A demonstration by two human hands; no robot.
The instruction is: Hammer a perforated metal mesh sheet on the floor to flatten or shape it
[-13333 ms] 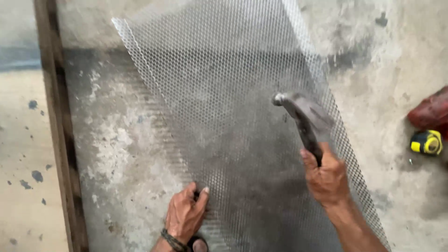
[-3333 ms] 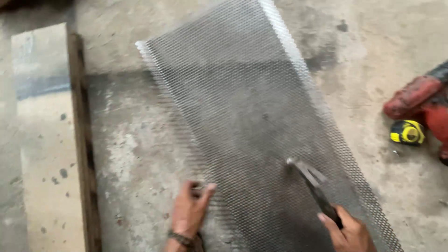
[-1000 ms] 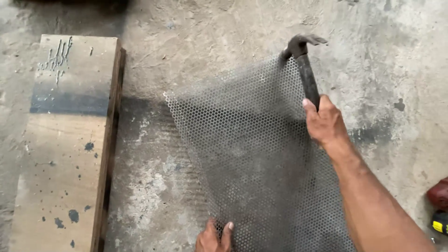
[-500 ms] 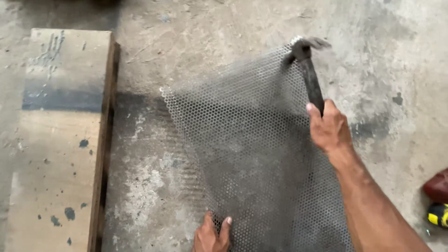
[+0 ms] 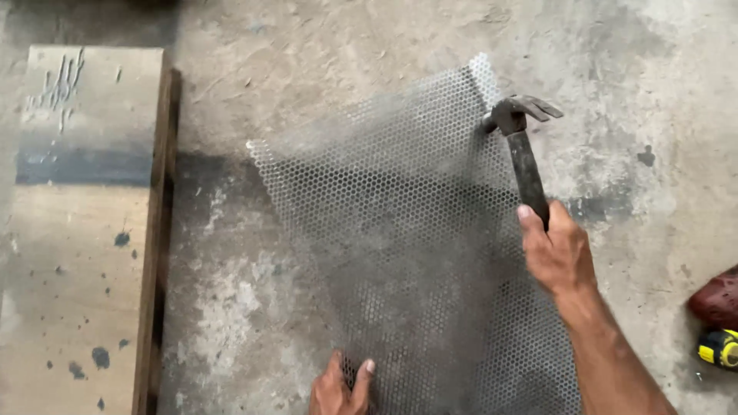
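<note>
On concrete, right hand (image 5: 560, 250) grip clenched on hammer (image 5: 523, 146) (mesh (image 5: 407, 261) corner); left hand (image 5: 342, 384) pressing near edge

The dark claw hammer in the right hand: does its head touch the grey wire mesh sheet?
Cannot tell. In the head view, the dark claw hammer meets the far corner of the grey wire mesh sheet, but the view from above hides any gap. The right hand grips its handle.

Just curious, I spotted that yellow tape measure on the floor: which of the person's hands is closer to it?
Right. The right hand, holding the hammer, is up and left of the tape measure. The left hand presses the mesh much farther left.
</note>
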